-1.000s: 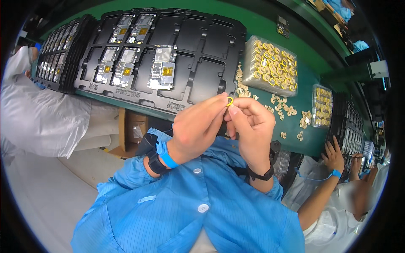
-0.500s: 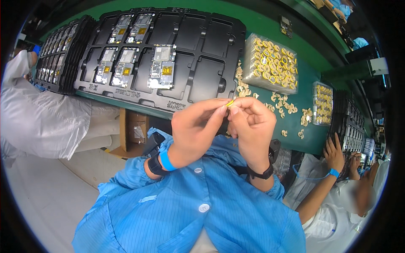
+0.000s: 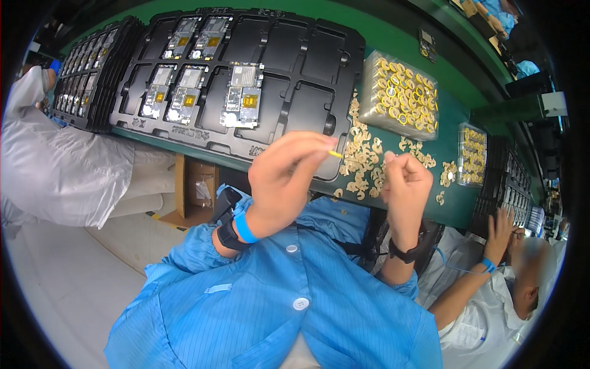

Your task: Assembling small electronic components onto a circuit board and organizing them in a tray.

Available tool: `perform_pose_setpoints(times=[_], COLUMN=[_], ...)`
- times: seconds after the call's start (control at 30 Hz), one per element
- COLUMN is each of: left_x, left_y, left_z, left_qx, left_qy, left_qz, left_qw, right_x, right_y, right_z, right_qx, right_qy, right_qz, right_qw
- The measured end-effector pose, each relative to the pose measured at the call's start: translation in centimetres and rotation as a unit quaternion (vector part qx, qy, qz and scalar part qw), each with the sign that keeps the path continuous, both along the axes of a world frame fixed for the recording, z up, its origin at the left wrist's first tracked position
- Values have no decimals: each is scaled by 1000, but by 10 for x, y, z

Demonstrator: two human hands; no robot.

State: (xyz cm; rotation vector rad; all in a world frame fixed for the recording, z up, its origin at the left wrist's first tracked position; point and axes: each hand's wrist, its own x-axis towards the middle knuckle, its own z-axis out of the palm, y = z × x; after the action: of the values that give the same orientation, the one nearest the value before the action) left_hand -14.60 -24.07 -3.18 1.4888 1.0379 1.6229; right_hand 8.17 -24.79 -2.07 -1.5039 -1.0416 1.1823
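My left hand pinches a yellow-rimmed coin cell, seen edge-on, between thumb and fingertips. It is over the near right corner of a black compartment tray. My right hand is apart from it, fingers curled in; whatever they may hold is hidden. Under and around the right hand, many small curved beige scraps are scattered on the green table. Several circuit boards lie in the tray's left and middle compartments. Beyond the scraps stands a clear box full of yellow-rimmed coin cells.
A smaller clear pack of yellow-rimmed cells lies farther right. Stacked black trays with boards stand at the left. A lone board lies at the back. A co-worker's hand is at the right; another person in white is at the left.
My hands were together at the coin cell; now they are apart. The right hand has moved right and away, while the left keeps hold of the cell.
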Motion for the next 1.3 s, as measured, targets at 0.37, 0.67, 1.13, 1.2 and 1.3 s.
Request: perform_pose_setpoints(times=[0.37,0.67,1.13,1.2,1.3], left_x=[-27,-68,-99,-98,-101], left_y=[-3,-3,19,19,14], left_z=[6,-8,-21,-12,-2], left_qx=[255,35,-111,-209,-161], left_qy=[202,210,378,160,158], left_qz=[-58,190,263,215,198], left_qw=[944,959,881,940,954], right_x=[-35,-42,-68,-73,-81], right_y=[6,8,9,11,14], right_z=[44,17,-3,2,14], right_qx=[-142,-87,2,5,22], right_qy=[299,229,165,159,147], right_qz=[271,193,172,181,200], right_qw=[904,950,971,971,968])
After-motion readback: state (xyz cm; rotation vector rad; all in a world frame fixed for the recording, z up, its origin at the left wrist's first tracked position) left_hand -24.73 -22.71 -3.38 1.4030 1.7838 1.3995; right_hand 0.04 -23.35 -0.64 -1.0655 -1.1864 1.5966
